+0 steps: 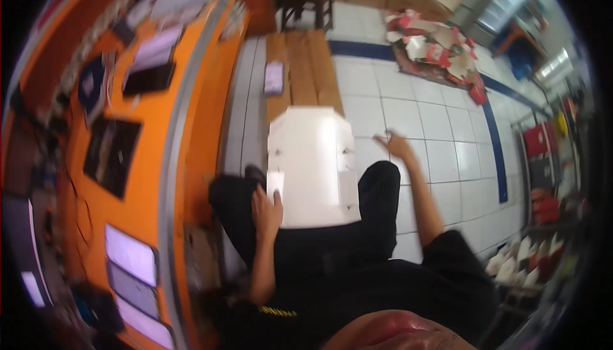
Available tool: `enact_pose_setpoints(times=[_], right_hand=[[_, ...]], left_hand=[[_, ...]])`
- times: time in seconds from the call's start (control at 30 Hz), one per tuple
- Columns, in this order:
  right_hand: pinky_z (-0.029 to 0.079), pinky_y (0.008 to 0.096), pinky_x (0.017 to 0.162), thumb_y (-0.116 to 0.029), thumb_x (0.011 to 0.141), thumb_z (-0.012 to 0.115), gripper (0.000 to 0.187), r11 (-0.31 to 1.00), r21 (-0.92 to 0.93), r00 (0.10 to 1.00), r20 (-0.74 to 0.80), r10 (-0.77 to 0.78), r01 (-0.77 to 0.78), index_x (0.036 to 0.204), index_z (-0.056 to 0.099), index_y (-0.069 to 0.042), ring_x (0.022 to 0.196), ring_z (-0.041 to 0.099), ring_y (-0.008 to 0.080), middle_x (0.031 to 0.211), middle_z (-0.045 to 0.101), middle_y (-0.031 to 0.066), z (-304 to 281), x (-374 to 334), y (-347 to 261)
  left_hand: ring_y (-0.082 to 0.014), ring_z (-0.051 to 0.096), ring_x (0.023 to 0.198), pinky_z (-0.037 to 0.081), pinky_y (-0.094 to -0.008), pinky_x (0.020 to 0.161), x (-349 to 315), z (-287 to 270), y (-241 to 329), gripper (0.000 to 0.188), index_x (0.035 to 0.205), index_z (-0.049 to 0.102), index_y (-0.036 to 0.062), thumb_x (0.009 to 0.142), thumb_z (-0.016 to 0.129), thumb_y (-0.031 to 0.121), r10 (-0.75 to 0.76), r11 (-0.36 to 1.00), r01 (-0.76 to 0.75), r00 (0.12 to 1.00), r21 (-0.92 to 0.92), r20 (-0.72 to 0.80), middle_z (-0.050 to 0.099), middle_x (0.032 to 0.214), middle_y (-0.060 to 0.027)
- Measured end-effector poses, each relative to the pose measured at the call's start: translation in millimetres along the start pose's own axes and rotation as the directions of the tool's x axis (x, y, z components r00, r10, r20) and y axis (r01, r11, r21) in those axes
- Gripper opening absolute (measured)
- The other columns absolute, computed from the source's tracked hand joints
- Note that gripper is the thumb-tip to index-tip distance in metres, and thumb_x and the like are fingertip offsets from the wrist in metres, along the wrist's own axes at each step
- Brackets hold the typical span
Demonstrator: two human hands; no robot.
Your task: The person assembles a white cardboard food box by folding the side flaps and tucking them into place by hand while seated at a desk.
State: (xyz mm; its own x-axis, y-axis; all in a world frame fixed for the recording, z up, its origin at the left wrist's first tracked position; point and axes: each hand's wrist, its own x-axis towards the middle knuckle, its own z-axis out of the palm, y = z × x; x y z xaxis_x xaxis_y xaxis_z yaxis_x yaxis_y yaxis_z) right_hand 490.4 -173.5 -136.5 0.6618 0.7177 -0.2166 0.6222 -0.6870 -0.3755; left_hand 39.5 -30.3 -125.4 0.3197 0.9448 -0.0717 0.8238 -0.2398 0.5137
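A white flat cardboard box blank point(310, 158) with cut corners and small slots lies between my knees, its far part over a wooden bench and its near edge at my lap. At its near left edge my left hand point(267, 213) grips a side flap, thumb on top; the undersides of the fingers are hidden. Away to the right of the blank, my right hand point(397, 144) hangs in the air over the tiles, slightly blurred. Its thumb and fingers are apart and hold nothing.
The wooden bench point(303, 63) carries a phone point(274, 78). On the left runs an orange counter point(163, 104) with a dark tablet-like panel point(113, 155) and several light screens. Red and white cardboard pieces point(440, 50) lie heaped at the far right. Bottles point(527, 257) stand on a rack.
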Motion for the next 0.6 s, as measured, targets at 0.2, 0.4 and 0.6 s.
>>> enact_pose_setpoints(times=[0.2,0.4,0.6], right_hand=[[0.044,0.0511,0.109,-0.043,0.096,0.067,0.083,0.924,0.354,0.989,0.043,0.139,-0.145,0.149,0.036,0.013,0.129,0.052,0.0515,0.139,0.051,0.0379,102,-187,-119],[0.042,0.0511,0.110,-0.016,0.097,0.065,0.066,0.970,0.243,0.985,-0.162,0.062,-0.021,0.154,0.039,0.001,0.126,0.052,0.0518,0.137,0.053,0.0352,80,-195,-162],[0.041,0.0490,0.112,-0.002,0.096,0.056,0.059,0.825,0.542,0.985,0.039,0.168,-0.162,0.153,0.041,-0.001,0.116,0.062,0.0458,0.125,0.066,0.0267,71,-190,-179]], left_hand=[[-0.0459,0.056,0.126,0.046,-0.0503,0.107,-20,11,-3,0.064,0.144,0.042,-0.0135,0.098,0.064,0.026,0.168,0.985,-0.169,0.985,-0.039,-0.029,0.056,0.135,-0.0317],[-0.0437,0.059,0.123,0.040,-0.0530,0.113,-27,-1,20,0.055,0.142,0.048,-0.0056,0.093,0.068,0.012,0.287,0.958,-0.287,0.958,-0.031,0.021,0.063,0.128,-0.0273],[-0.0436,0.068,0.107,0.054,-0.0464,0.093,-17,-4,20,0.062,0.141,0.056,0.0044,0.081,0.057,-0.011,0.126,0.859,-0.105,0.992,-0.501,0.008,0.068,0.122,-0.0250]])
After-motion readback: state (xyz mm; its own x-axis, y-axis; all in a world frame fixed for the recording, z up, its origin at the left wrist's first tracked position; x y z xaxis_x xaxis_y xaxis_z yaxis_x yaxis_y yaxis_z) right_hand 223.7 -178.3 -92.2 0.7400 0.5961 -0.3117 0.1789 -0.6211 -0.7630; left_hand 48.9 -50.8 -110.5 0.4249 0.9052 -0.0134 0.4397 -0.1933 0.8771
